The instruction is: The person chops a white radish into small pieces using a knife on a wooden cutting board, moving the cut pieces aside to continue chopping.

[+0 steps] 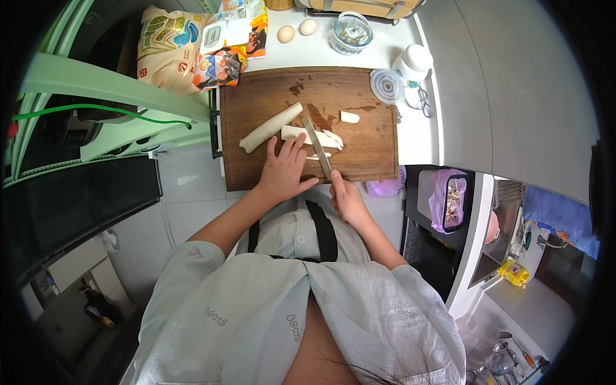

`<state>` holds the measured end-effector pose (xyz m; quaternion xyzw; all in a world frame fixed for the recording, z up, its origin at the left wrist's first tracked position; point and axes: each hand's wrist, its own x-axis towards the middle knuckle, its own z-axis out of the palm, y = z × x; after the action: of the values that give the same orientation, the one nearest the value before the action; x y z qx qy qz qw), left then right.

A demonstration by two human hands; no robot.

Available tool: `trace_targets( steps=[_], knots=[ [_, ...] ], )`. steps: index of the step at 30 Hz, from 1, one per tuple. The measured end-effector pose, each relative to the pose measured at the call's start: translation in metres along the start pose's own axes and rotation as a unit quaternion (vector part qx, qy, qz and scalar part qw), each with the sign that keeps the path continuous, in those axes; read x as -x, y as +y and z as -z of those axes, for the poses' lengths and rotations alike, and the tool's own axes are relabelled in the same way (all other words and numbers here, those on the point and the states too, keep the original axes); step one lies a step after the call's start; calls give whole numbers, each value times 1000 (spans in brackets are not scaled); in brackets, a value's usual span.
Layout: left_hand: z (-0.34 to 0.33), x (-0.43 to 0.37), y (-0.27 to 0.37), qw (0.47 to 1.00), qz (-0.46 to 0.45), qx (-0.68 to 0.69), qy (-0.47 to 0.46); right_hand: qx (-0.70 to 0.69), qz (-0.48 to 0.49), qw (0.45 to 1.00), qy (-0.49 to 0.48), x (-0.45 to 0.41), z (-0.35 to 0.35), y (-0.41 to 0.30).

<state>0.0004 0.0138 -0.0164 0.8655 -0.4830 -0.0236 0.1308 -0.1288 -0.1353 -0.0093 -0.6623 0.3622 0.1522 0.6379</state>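
My right hand [349, 196] grips the handle of a kitchen knife [318, 149]. The blade lies across a split length of pale peeled root vegetable [292, 132], towards its right end. My left hand [286, 168] rests its fingertips on that piece, left of the blade, with the thumb spread apart on the board. Thin cut slices [333, 138] lean at the piece's right end, and a narrow strip [317, 156] lies nearer me. A longer peeled length [272, 127] slants behind my left fingers. One short chunk [349, 117] sits apart at the right. All lie on a wooden cutting board [380, 149].
Behind the board are two eggs [286, 34], a clear chopper bowl [351, 33], and a white motor unit [412, 64]. A round lid [387, 86] overlaps the board's right corner. Food bags [168, 48] stand at the back left beside a green shelf frame [115, 82]. A lined bin [449, 201] stands right.
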Motion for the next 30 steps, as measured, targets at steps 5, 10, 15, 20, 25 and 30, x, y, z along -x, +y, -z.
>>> trace_targets(
  steps=[5,10,15,20,25,30],
  knots=[
    [0,0,0,1000,4,13,1,-57,-64,996,31,8,9,-11],
    [1,1,0,1000,2,13,-1,-8,-2,1000,-5,1,-5,-14],
    [2,3,-1,1000,7,10,-5,-2,-30,999,21,3,1,-19],
    [3,4,-6,1000,8,9,-7,-57,-69,995,44,6,7,-14],
    [5,7,-11,999,-1,30,-22,-13,-7,1000,17,-1,-19,-24],
    [9,8,-17,999,-15,26,-35,1,-31,998,63,4,-17,-18]
  ],
)
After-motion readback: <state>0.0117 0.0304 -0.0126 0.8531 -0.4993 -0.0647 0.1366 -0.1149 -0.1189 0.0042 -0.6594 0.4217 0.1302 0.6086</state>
